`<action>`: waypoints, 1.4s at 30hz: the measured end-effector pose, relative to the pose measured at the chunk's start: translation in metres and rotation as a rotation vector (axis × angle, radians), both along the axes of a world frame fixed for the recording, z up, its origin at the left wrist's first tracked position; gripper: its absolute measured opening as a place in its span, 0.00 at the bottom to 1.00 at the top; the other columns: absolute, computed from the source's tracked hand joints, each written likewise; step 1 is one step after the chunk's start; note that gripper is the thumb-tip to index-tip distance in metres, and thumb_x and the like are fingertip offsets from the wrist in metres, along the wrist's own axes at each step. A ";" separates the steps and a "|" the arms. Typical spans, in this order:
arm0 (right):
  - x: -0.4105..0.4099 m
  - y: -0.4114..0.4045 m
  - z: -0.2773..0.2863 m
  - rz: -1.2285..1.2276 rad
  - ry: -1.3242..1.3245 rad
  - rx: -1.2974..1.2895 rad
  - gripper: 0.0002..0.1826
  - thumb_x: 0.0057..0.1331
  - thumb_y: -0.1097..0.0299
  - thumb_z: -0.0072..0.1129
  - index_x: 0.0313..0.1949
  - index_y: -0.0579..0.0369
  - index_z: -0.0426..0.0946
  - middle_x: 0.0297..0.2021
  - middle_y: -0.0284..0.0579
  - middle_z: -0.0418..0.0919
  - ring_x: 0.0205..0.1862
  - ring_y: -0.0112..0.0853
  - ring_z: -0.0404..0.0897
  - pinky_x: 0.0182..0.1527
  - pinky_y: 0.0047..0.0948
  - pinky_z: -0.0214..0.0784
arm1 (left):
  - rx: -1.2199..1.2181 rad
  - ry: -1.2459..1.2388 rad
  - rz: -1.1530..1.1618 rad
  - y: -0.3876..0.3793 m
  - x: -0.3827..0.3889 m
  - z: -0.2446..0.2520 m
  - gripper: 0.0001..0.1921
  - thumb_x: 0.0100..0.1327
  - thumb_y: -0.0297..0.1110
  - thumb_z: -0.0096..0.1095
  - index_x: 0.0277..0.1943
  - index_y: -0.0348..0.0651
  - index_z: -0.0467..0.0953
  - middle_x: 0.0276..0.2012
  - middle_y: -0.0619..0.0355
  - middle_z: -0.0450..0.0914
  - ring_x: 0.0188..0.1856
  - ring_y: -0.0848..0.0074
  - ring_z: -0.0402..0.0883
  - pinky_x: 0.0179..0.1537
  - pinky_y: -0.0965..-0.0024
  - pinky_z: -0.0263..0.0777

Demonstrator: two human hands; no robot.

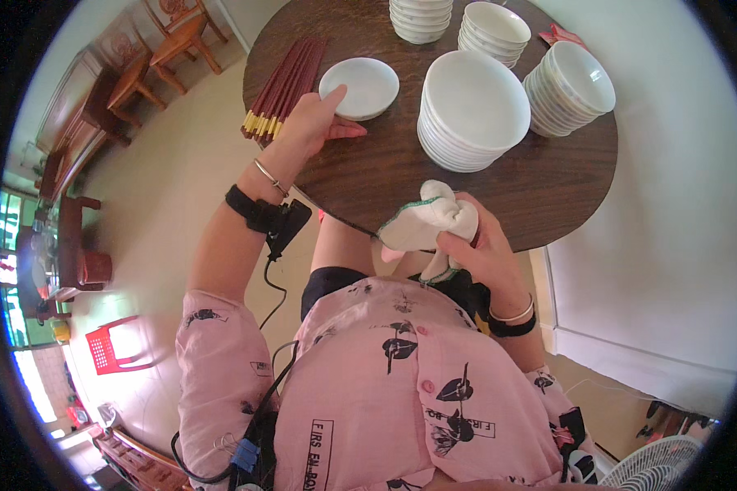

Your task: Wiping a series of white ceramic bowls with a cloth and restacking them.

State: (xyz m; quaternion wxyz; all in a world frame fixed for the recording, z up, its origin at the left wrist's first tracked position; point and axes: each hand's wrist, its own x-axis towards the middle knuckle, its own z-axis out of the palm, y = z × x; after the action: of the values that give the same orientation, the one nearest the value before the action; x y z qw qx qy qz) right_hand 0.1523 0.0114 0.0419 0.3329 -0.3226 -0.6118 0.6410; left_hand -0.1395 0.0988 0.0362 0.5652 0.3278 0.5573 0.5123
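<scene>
My left hand [322,123] is at a small white dish [363,88] on the round table, its thumb over the near left rim and its fingers beside it; whether it grips the dish I cannot tell. Reddish-brown chopsticks [285,80] with gold bands lie in a bundle left of the dish. At the near table edge my right hand [488,245] holds a bunched white cloth glove [421,224] with green edging. Beyond it stands a tall stack of large white bowls [476,110].
The round dark wood-grain table [368,166] also bears a stack of smaller bowls [568,92] at right and further white stacks [494,30] behind. A red packet [562,35] lies near the wall. A black cable [274,282] hangs from my left wrist strap.
</scene>
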 end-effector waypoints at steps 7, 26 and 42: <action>0.008 0.002 -0.004 0.040 0.064 -0.001 0.19 0.61 0.66 0.62 0.48 0.59 0.69 0.37 0.36 0.74 0.40 0.21 0.72 0.41 0.23 0.67 | 0.657 1.400 0.422 -0.019 0.019 0.025 0.23 0.60 0.44 0.62 0.46 0.28 0.72 0.32 0.45 0.77 0.28 0.65 0.80 0.30 0.66 0.74; 0.015 0.006 0.012 -0.424 0.088 0.107 0.13 0.59 0.72 0.61 0.43 0.60 0.73 0.35 0.35 0.76 0.36 0.20 0.73 0.39 0.22 0.67 | 0.860 0.928 0.202 -0.018 0.095 0.089 0.08 0.57 0.21 0.60 0.40 0.34 0.75 0.27 0.57 0.79 0.26 0.83 0.75 0.29 0.78 0.70; -0.013 -0.007 0.040 -0.399 0.023 0.580 0.15 0.58 0.77 0.61 0.45 0.64 0.71 0.39 0.43 0.75 0.40 0.28 0.76 0.41 0.23 0.70 | 0.618 0.165 0.099 -0.114 0.091 0.068 0.14 0.65 0.31 0.47 0.51 0.35 0.64 0.38 0.59 0.72 0.42 0.81 0.69 0.46 0.74 0.64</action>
State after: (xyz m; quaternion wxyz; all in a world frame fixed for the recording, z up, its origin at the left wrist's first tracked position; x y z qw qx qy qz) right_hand 0.1396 0.0042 0.0817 0.5362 -0.3205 -0.6894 0.3666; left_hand -0.0489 -0.0151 0.1043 0.3663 0.4970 0.4347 0.6557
